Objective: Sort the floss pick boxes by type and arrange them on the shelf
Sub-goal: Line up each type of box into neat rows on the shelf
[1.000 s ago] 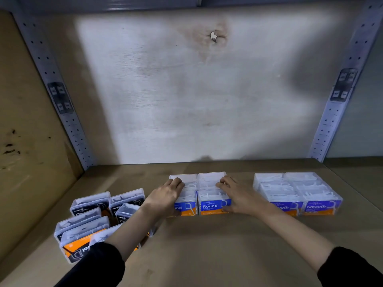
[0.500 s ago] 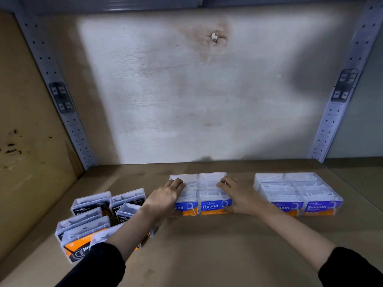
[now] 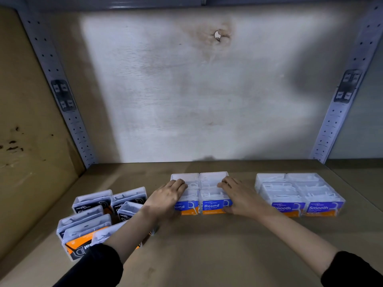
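Clear floss pick boxes with blue "Round" labels [image 3: 213, 206] stand in a tight block at mid-shelf, two wide and several deep. My left hand [image 3: 167, 197] holds the block's left side, fingers curled over the box tops. My right hand [image 3: 240, 197] holds its right side, fingers on top and thumb against the front label. A similar block labelled "Smooth" [image 3: 319, 208] stands to the right, apart from my hands. Black-and-orange labelled boxes [image 3: 91, 204] lie in a loose group at the left, partly hidden by my left forearm.
The wooden shelf board [image 3: 207, 255] runs bare in front of the blocks. A pale back panel [image 3: 196, 90] and perforated metal uprights [image 3: 339, 112] close the rear. A brown side wall [image 3: 27, 131] stands on the left.
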### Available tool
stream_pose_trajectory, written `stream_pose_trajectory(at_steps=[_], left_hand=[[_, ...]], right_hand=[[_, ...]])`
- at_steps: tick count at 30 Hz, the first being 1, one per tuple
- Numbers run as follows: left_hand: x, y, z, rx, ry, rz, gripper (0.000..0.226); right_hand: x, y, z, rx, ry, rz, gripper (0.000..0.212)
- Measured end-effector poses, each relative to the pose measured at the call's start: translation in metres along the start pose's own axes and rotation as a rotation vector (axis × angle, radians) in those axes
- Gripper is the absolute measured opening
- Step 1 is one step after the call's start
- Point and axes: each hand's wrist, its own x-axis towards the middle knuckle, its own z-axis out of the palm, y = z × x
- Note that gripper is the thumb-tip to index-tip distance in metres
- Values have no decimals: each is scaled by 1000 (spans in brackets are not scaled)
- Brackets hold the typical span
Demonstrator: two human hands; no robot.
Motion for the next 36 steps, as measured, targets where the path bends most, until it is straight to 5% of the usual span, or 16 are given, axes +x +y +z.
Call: stream_pose_trajectory(at_steps=[28,36], left_hand=[[-1,7,-9,13,-12,3,67],[-27,27,-32,-5,-67,-32,40]], right_hand=[[-2,-3,-8,33,-24,30,60],[-25,-10,-22,118,-41,96,34]])
